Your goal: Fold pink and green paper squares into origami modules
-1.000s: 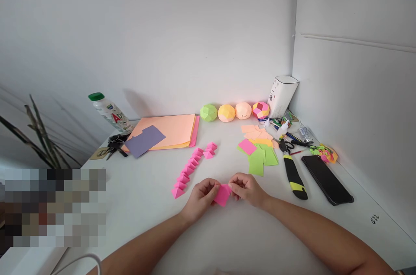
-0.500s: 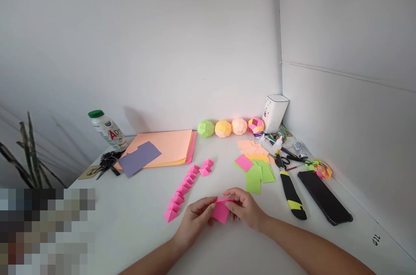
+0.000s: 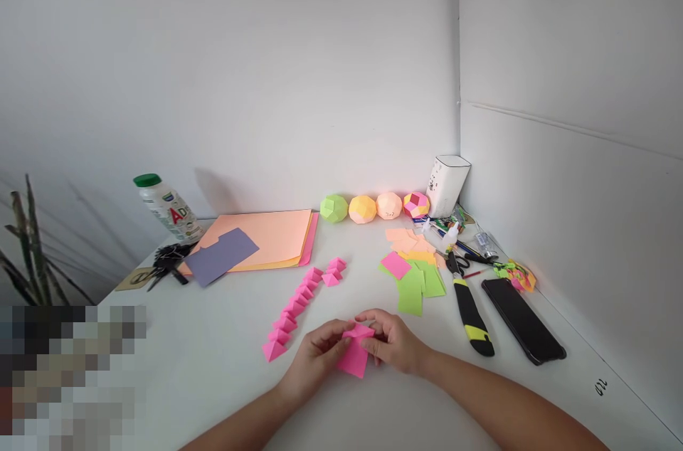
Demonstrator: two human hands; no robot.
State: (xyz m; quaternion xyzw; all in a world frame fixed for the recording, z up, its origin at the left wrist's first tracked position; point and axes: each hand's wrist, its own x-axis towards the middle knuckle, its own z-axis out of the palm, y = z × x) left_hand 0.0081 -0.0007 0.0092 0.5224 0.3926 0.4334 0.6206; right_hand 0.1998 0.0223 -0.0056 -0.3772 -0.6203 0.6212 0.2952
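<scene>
You're grasping one pink paper (image 3: 353, 360) with both hands, center front, over the bare near part of the table (image 3: 213, 358); can't tell if it touches the surface. Left hand (image 3: 317, 358) pinches its left edge, thumb on top, and right hand (image 3: 393, 343) pinches the upper right, thumb on the face. Top of the paper is creased, with a narrow flap showing between your fingers. Just beyond your left hand, a slanting row of folded pink pieces (image 3: 295, 306), with a shorter row (image 3: 331, 278) by its far end. Past your right hand: green slips (image 3: 410, 296), a pink slip (image 3: 395, 265) lying on them, peach slips (image 3: 410, 241) behind. Right of those, a black-and-yellow cutter (image 3: 472, 316), scissors (image 3: 463, 264) at its far end, then a black phone (image 3: 523, 321). Four paper balls line up by the wall: green ball (image 3: 334, 208), yellow ball (image 3: 362, 210), peach ball (image 3: 389, 206), multicolor ball (image 3: 416, 205), with a white box (image 3: 449, 186) at the right end. Far left, large peach sheets (image 3: 272, 234) under a purple card (image 3: 223, 257), keys (image 3: 169, 260) beside them, bottle (image 3: 169, 210) behind.
</scene>
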